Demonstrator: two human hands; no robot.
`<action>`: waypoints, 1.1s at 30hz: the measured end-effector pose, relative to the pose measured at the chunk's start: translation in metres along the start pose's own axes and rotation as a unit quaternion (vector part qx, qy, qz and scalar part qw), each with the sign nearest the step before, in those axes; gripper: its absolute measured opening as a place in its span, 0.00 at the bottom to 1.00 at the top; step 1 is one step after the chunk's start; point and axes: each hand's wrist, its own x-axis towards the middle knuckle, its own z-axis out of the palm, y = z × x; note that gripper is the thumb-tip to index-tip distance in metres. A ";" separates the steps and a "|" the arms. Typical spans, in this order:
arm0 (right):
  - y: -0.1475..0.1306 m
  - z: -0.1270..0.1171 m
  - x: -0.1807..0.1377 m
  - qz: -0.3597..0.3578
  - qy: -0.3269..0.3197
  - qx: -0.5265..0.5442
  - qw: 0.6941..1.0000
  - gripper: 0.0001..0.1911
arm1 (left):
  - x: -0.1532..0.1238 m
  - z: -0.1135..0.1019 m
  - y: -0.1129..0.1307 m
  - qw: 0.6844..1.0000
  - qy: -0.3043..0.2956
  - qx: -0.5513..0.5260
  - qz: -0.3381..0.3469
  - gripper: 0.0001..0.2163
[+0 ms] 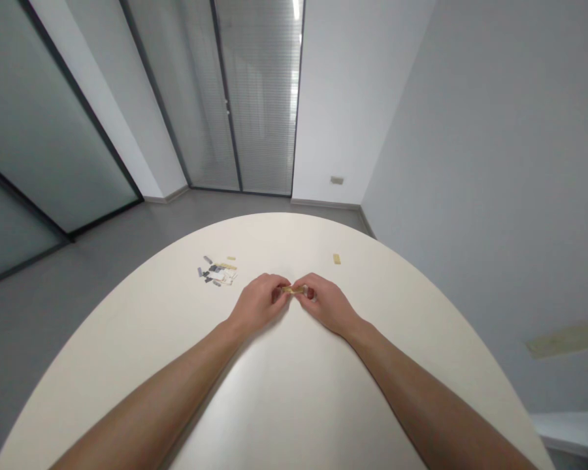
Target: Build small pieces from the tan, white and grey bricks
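Observation:
My left hand (261, 300) and my right hand (326, 301) meet near the middle of the white table (284, 391). Between their fingertips both pinch a small tan piece (294, 290), which looks like a toy building brick. Fingers cover much of it, so I cannot tell whether it is one piece or more. A flat tan brick plate (336, 259) lies by itself beyond my right hand. Left of my left hand is a loose pile of small building bricks (218, 273) in white, grey, black and tan.
The table has a curved far edge, with grey floor (142, 235) beyond it. A glass partition with blinds (259, 98) stands behind. On the right rises a plain wall (500, 163) close to the table's edge. A small socket (336, 180) sits low on the back wall.

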 end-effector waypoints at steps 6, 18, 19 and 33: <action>-0.002 -0.001 0.000 0.015 -0.002 -0.017 1.000 0.06 | 0.000 0.000 0.000 1.000 0.002 -0.007 0.002 0.07; -0.003 -0.001 0.000 0.018 -0.006 -0.009 1.000 0.05 | -0.001 -0.001 0.001 1.000 0.005 -0.001 -0.002 0.08; -0.004 -0.002 0.000 0.023 -0.007 -0.013 1.000 0.05 | -0.001 -0.001 0.002 1.000 0.005 0.000 -0.002 0.08; -0.002 -0.001 0.000 0.009 -0.009 -0.022 1.000 0.05 | 0.000 -0.001 0.002 1.000 -0.007 0.003 0.005 0.06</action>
